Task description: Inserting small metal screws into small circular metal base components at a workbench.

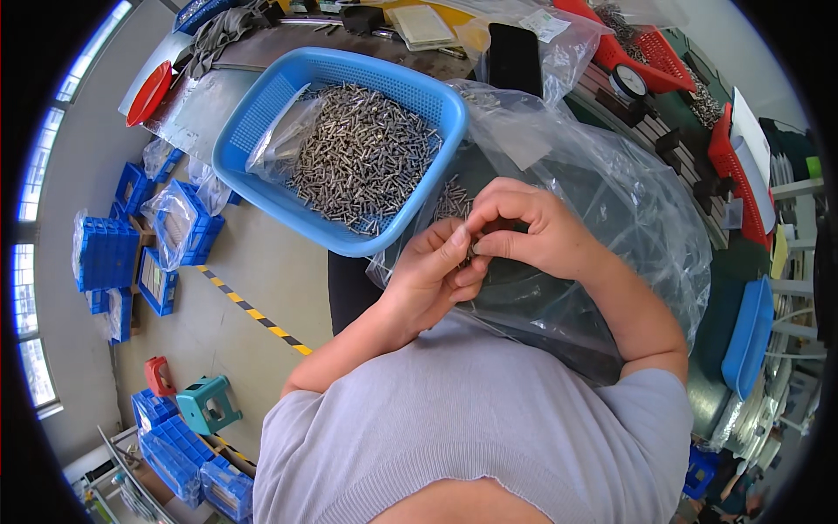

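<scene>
Left fingers (449,251) and right fingers (508,245) pinch a small greyish metal piece (472,251), mostly hidden.

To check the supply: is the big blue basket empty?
Not empty, partly full: metal pieces lie heaped in the basket, below its rim.

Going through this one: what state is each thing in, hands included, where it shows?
Left hand: fingers curled, grip unclear
Right hand: thumb and forefinger pinching
Small metal part: pinched, mostly hidden
Blue perforated basket: partly filled
Metal pins: loosely heaped in the basket
Large clear plastic bag: spread out, wrinkled
Smartphone: lying flat, visible face dark
Dial gauge: reading too small to tell
</scene>
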{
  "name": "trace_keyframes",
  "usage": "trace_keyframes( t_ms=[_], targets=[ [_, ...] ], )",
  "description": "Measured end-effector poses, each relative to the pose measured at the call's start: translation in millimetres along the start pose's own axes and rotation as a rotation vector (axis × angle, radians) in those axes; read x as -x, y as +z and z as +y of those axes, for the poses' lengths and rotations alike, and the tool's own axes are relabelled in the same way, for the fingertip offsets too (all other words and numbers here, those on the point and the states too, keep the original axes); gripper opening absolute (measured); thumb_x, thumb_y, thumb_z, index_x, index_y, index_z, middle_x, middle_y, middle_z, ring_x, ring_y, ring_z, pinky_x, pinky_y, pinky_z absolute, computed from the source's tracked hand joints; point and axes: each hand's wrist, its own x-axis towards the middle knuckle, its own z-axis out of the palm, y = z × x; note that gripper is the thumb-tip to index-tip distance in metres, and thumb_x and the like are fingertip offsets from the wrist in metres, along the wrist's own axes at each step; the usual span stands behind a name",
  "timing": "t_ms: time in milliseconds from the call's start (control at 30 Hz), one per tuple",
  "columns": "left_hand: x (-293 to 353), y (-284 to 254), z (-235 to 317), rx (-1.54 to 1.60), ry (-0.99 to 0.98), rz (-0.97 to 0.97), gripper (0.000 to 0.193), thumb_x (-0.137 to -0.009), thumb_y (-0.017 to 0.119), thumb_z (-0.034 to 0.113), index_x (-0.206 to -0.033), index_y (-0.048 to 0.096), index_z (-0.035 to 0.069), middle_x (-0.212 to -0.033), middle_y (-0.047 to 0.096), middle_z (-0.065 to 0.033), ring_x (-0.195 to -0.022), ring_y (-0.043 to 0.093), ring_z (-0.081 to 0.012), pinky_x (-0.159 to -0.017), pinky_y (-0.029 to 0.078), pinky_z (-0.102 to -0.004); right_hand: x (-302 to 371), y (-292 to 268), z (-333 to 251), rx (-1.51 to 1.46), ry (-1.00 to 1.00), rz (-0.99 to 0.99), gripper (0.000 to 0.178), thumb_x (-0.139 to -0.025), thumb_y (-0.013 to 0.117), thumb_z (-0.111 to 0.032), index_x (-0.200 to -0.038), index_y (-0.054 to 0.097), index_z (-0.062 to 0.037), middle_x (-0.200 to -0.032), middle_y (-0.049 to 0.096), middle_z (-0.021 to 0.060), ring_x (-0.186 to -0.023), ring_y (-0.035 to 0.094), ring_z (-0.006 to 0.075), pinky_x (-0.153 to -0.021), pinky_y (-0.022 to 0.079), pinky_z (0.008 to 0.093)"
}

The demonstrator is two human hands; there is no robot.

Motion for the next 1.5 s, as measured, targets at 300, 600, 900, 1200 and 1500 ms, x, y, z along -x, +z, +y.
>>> trace_keyframes(
  t_ms=[300, 600, 900, 1200, 1500],
  targets=[
    [1, -1, -4, 0.037, 0.05, 0.014, 0.024, -0.097, 0.053, 0.029, -0.105, 0.053, 0.006, -0.086, 0.056, -0.0036, -0.067, 0.044, -0.0089, -0.056, 0.036, -0.0234, 1, -3, -6, 0.082, -0.012, 0.078, 0.013, -0.075, 0.072, -0.003, -0.082, 0.061, -0.0042, -0.088, 0.057, 0.0031, -0.077, 0.056, 0.012, -0.068, 0.046, 0.0242],
    [2, 0, 0, 0.073, 0.031, -0.033, 0.018, -0.097, 0.053, 0.023, -0.107, 0.052, 0.007, -0.096, 0.058, -0.0086, -0.072, 0.046, -0.0099, -0.058, 0.037, -0.023, -2, -7, 7, 0.124, -0.022, 0.191, 0.014, -0.081, 0.064, 0.0, -0.095, 0.066, -0.0026, -0.088, 0.06, 0.0049, -0.08, 0.059, 0.0139, -0.071, 0.046, 0.0252],
    [2, -2, 6, -0.028, -0.158, -0.182, 0.021, -0.092, 0.061, 0.02, -0.103, 0.052, 0.005, -0.094, 0.06, -0.0089, -0.067, 0.042, -0.0085, -0.057, 0.034, -0.0225, -14, 6, 21, 0.773, -0.249, 0.162, 0.027, -0.073, 0.066, -0.003, -0.099, 0.069, -0.01, -0.097, 0.059, 0.0089, -0.088, 0.059, 0.0273, -0.073, 0.051, 0.0361],
    [4, -4, 10, -0.041, -0.221, -0.214, 0.019, -0.093, 0.061, 0.018, -0.103, 0.052, 0.005, -0.092, 0.06, -0.0086, -0.067, 0.044, -0.0086, -0.057, 0.035, -0.0228, -15, -1, 27, 0.74, -0.243, 0.125, 0.018, -0.068, 0.071, -0.008, -0.086, 0.068, -0.0089, -0.085, 0.059, 0.0062, -0.083, 0.058, 0.0258, -0.07, 0.05, 0.0359],
    [3, -12, 6, 0.078, -0.132, -0.211, 0.019, -0.093, 0.059, 0.022, -0.104, 0.051, 0.008, -0.096, 0.058, -0.0102, -0.066, 0.041, -0.0096, -0.055, 0.031, -0.0237, -6, -14, 23, 0.616, -0.123, 0.058, 0.023, -0.065, 0.071, -0.003, -0.087, 0.063, -0.0044, -0.083, 0.059, 0.0084, -0.08, 0.058, 0.0277, -0.068, 0.048, 0.0376]
  ],
)
